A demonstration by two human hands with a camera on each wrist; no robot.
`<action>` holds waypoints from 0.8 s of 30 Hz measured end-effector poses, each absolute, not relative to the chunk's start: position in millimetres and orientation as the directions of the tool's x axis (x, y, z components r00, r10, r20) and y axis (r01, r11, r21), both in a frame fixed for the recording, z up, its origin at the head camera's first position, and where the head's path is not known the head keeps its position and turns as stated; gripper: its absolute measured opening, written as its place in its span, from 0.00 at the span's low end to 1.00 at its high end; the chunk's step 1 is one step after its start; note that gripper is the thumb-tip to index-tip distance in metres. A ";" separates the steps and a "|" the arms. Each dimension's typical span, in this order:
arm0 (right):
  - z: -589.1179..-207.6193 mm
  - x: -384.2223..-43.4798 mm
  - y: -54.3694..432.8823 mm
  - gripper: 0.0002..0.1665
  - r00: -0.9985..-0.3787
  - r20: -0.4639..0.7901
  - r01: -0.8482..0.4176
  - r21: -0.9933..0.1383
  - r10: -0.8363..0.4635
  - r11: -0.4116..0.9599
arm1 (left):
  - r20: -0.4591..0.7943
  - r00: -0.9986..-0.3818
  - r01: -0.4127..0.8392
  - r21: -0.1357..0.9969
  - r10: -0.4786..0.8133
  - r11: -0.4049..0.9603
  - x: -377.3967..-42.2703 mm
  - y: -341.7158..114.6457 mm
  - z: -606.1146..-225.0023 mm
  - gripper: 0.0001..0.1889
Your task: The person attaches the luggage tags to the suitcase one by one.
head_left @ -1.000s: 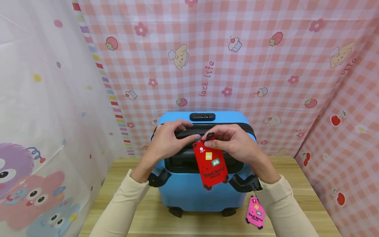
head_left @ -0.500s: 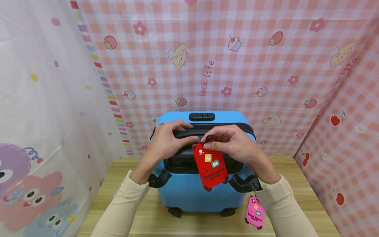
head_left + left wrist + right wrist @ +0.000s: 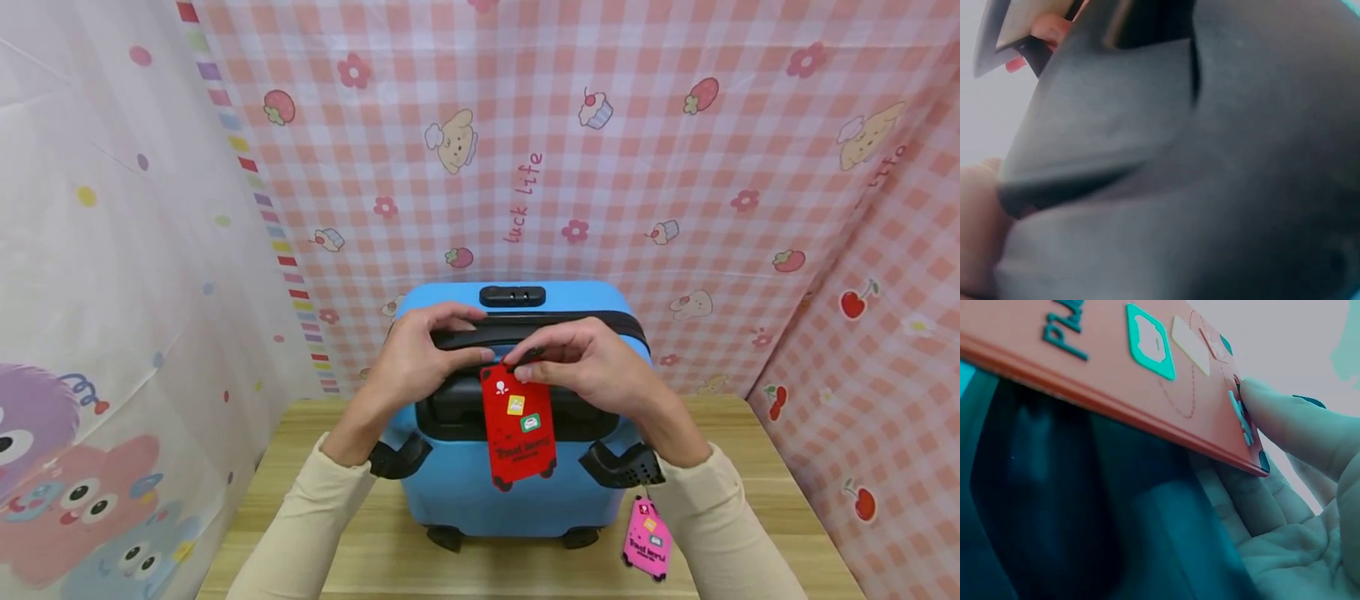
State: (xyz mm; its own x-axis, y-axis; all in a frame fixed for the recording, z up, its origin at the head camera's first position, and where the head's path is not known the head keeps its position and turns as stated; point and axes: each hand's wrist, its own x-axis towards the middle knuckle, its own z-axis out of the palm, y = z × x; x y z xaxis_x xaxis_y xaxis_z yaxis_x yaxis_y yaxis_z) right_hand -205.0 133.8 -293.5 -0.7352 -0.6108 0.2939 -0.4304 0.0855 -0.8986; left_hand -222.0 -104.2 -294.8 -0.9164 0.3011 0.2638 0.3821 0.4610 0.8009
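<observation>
A light blue suitcase (image 3: 517, 500) stands in the middle of the head view, with a black carry handle (image 3: 483, 336) across its upper front. My left hand (image 3: 415, 354) grips the handle's left part, thumb in front and fingers behind. From the right, my right hand (image 3: 600, 367) pinches the top of a red luggage tag (image 3: 517, 442) between thumb and fingers. The tag hangs in front of the suitcase, its printed side out. Beside my right fingertips a bit of black strap (image 3: 533, 354) shows; the rest is hidden. In the right wrist view, my thumb (image 3: 1279, 409) presses the tag's top end.
A pink luggage tag (image 3: 647, 542) lies at the right front of the wooden table (image 3: 480, 575), close to my right sleeve. Black wrist mounts (image 3: 401, 456) are on both wrists. A checked pink curtain (image 3: 660, 275) hangs behind the suitcase, and a white one (image 3: 150, 250) at the left.
The red tag has swung to the left and hangs more upright. My left thumb has shifted slightly left, away from the tag's top. My right hand keeps its pinch.
</observation>
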 end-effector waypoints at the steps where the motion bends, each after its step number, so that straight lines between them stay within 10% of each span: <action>1: -293.4 -204.9 133.5 0.10 -0.733 0.297 -0.434 -0.897 -0.611 0.084 | 0.265 -0.916 0.383 0.803 0.303 0.457 -221.9 -104.4 -294.8 0.21; 24: -297.5 -196.2 121.4 0.12 -0.697 0.497 -0.643 -0.752 -0.516 0.143 | 0.267 -0.941 0.338 0.772 0.208 0.539 -226.0 -96.4 -285.0 0.09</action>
State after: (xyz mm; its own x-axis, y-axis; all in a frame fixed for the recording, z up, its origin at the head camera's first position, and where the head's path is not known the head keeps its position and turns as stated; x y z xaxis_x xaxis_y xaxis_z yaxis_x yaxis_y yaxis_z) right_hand -196.2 121.4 -297.5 -0.6971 -0.5165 0.4973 -0.6429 0.1433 -0.7524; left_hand -226.0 -96.4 -285.0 -0.9412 0.2077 0.2666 0.3376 0.5391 0.7717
